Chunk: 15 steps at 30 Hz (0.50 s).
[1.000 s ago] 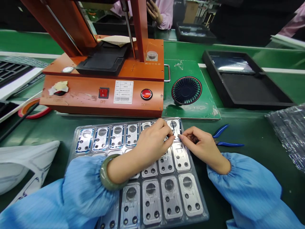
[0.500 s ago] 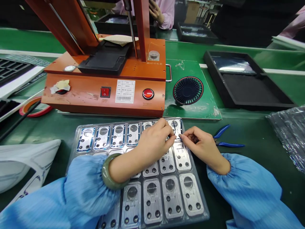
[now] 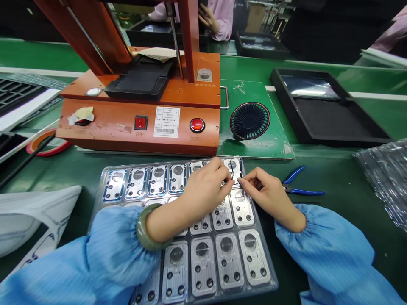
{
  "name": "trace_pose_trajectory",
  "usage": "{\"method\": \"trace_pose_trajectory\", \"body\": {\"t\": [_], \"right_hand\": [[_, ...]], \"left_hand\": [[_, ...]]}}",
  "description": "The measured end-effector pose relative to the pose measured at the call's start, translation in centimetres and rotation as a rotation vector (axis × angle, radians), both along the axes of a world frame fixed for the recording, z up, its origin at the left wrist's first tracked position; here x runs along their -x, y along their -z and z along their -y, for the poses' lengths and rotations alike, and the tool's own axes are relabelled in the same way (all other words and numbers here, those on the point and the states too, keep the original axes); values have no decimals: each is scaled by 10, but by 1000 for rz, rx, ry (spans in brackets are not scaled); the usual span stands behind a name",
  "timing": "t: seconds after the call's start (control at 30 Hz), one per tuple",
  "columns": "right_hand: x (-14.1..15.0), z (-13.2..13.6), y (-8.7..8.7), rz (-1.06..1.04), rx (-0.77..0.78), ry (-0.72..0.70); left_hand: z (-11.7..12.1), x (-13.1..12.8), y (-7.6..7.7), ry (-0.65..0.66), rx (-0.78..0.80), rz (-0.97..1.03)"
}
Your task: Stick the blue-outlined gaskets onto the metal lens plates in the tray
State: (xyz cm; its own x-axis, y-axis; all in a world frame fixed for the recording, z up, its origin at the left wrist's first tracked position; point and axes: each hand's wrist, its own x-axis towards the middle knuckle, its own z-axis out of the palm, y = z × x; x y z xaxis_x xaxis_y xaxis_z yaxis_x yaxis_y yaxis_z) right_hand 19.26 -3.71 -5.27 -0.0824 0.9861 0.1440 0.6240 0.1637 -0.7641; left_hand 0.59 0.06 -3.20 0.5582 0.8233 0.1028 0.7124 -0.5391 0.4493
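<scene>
A clear plastic blister tray holds rows of flat silver metal plates, each with a round disc and small dark holes. The top-row plates at the left have blue edges. Over the tray's upper right, my left hand pinches finger and thumb at the corner plate. From the right side my right hand pinches at that plate's lower right edge. Thin dark strips show on the plate by both fingertips; what the fingers grip is too small to make out. Blue-handled pliers lie just beyond my right hand.
An orange press machine stands behind the tray, with a black fan grille on a green board beside it. A black tray is at the right, near stacked clear plastic. Red tape lies left. A co-worker's hand shows behind.
Both hands keep their pinch at the corner plate with hardly any movement. The whole view has shifted very slightly.
</scene>
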Motion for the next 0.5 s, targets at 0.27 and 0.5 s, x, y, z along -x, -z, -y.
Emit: {"method": "trace_pose_trajectory", "body": {"t": [0.27,0.5], "right_hand": [[-1,-2,-1,-80,99,-2],[2,-3,-5,-52,152,33]], "left_hand": [[1,-1,-2,0,0,-24],[2,-3,-6,-21,10,-77]]}}
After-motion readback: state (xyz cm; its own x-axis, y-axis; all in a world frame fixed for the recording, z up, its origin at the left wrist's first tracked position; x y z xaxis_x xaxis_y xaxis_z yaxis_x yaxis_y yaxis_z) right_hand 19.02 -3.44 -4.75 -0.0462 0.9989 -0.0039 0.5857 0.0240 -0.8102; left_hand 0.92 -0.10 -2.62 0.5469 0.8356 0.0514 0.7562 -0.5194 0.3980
